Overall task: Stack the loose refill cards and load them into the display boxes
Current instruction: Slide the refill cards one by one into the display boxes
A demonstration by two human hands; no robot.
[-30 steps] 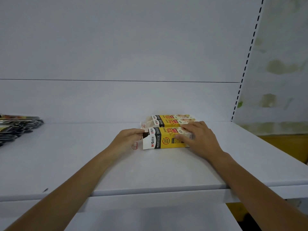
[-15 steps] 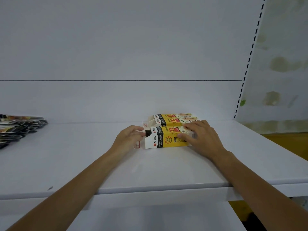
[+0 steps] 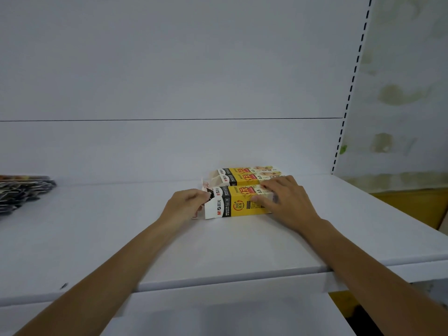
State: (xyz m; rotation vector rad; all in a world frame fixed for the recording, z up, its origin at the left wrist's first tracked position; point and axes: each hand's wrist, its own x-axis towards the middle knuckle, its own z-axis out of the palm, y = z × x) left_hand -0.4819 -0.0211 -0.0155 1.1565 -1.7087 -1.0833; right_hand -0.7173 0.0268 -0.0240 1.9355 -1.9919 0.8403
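Observation:
A yellow, black and white display box (image 3: 238, 204) lies on its side on the white shelf (image 3: 218, 248), its open end facing left. My right hand (image 3: 286, 202) grips its right end, fingers over the top and thumb on the front face. My left hand (image 3: 188, 204) is at the open left end, its fingers curled at the mouth around a flap or dark contents; which one I cannot tell. Behind this box lie two more boxes of the same kind (image 3: 247, 177), stacked one on the other. A pile of loose refill cards (image 3: 21, 192) lies at the far left edge of the shelf.
The shelf's back panel (image 3: 169, 81) rises close behind the boxes. A slotted upright (image 3: 351, 86) marks the shelf's right end, with a stained wall (image 3: 402, 93) beyond it. A lower shelf (image 3: 218, 311) shows beneath the front edge.
My left hand has closed in on the box's open end, its fingers now curled at the mouth. My right hand has kept its hold on the box's right end.

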